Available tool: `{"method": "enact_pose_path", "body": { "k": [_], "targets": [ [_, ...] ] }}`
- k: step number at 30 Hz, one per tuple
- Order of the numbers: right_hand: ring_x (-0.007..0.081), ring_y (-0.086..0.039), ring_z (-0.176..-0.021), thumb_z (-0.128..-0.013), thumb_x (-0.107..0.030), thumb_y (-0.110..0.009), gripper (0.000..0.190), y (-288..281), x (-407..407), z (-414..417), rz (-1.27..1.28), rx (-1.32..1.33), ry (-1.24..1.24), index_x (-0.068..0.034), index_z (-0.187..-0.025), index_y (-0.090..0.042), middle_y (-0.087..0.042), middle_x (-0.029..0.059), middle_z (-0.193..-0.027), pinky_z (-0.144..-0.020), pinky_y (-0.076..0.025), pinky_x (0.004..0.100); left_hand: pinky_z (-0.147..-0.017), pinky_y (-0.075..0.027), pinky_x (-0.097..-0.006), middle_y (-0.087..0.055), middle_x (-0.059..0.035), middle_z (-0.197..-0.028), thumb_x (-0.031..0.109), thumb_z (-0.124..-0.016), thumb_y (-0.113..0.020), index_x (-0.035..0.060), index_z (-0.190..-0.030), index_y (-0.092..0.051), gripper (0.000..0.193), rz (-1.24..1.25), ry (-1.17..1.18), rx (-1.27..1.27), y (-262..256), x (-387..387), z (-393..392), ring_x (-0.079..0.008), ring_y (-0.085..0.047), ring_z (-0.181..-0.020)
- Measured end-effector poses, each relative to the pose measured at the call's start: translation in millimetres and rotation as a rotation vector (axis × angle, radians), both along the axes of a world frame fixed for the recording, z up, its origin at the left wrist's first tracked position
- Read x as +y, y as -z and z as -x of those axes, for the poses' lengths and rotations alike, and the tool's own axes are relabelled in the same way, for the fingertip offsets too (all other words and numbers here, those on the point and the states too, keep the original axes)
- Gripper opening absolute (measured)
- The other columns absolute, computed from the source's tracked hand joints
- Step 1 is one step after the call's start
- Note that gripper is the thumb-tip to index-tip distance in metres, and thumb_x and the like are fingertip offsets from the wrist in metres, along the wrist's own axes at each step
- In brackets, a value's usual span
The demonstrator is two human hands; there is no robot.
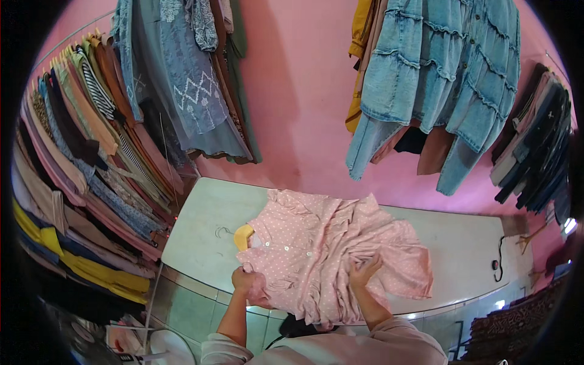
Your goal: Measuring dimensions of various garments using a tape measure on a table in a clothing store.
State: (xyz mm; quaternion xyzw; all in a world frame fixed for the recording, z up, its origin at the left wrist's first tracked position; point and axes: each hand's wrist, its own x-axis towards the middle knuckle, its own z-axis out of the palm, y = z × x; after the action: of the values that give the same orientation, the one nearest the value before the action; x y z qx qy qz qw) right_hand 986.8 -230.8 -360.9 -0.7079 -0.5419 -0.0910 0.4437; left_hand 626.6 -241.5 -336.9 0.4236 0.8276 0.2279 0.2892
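Note:
A pink polka-dot blouse (296, 232) with buttons and ruffles lies crumpled across a pale table (200, 219). Its collar points left, where a yellow hanger (243, 237) with a metal hook shows inside the neck. My left hand (246, 284) grips the near shoulder or sleeve of the blouse at the table's front edge. Farther right, my right hand (365, 270) rests among the gathered folds of the lower part, fingers spread a little and bunching the cloth. The garment's near side hangs over the table edge towards me.
Densely packed clothes (86, 159) hang on a rack at left. A blue embroidered dress (187, 82) and a denim ruffled garment (438, 68) hang on the pink wall. Dark garments (538, 141) hang at right. A black cable (500, 260) lies at the table's right end.

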Motion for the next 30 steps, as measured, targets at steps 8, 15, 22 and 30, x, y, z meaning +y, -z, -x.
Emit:
{"method": "enact_pose_path", "body": {
  "k": [8,15,22,30],
  "targets": [
    [0.0292,-0.038,-0.109,-0.062,-0.054,-0.063,0.071,-9.1,55.6,62.2,0.350,-0.094,-0.231,-0.020,-0.121,-0.045,-0.044,0.0126,-0.112,-0.089,-0.025,0.0497,-0.058,-0.044,-0.0367,-0.060,-0.0166,-0.069,0.025,-0.069,-0.069,0.0016,-0.077,-0.053,0.029,-0.328,-0.138,-0.006,-42.3,-36.5,63.3,-0.0299,-0.058,-0.063],
    [0.0287,-0.043,-0.094,-0.063,-0.043,-0.066,0.058,-30.9,16.0,233.2,0.342,-0.128,-0.685,-0.015,-0.112,-0.051,-0.048,0.0094,-0.098,-0.080,-0.033,0.0431,-0.051,-0.041,-0.0356,-0.054,-0.0123,-0.061,0.024,-0.071,-0.068,0.0015,-0.074,-0.051,0.029,-0.768,-0.289,0.170,-81.8,-93.2,201.8,-0.0253,-0.049,-0.052],
    [0.0290,-0.045,-0.105,-0.074,-0.040,-0.058,0.057,-23.1,-71.8,445.1,0.747,0.307,-1.572,-0.008,-0.119,-0.045,-0.048,0.0152,-0.114,-0.088,-0.036,0.0386,-0.050,-0.040,-0.0410,-0.053,-0.0185,-0.062,0.019,-0.067,-0.068,0.0039,-0.075,-0.052,0.023,-0.734,-0.248,0.611,-161.3,-151.4,371.3,-0.0374,-0.053,-0.058],
    [0.0239,-0.055,-0.091,-0.077,-0.020,-0.057,0.030,-3.3,-90.5,537.2,1.039,0.117,-1.995,-0.002,-0.100,-0.056,-0.059,0.0132,-0.097,-0.081,-0.042,0.0349,-0.052,-0.042,-0.0384,-0.056,-0.0167,-0.067,0.018,-0.068,-0.067,0.0056,-0.077,-0.052,0.021,-0.779,-0.310,0.776,-225.7,-185.5,474.5,-0.0363,-0.055,-0.064]
  ]
}}
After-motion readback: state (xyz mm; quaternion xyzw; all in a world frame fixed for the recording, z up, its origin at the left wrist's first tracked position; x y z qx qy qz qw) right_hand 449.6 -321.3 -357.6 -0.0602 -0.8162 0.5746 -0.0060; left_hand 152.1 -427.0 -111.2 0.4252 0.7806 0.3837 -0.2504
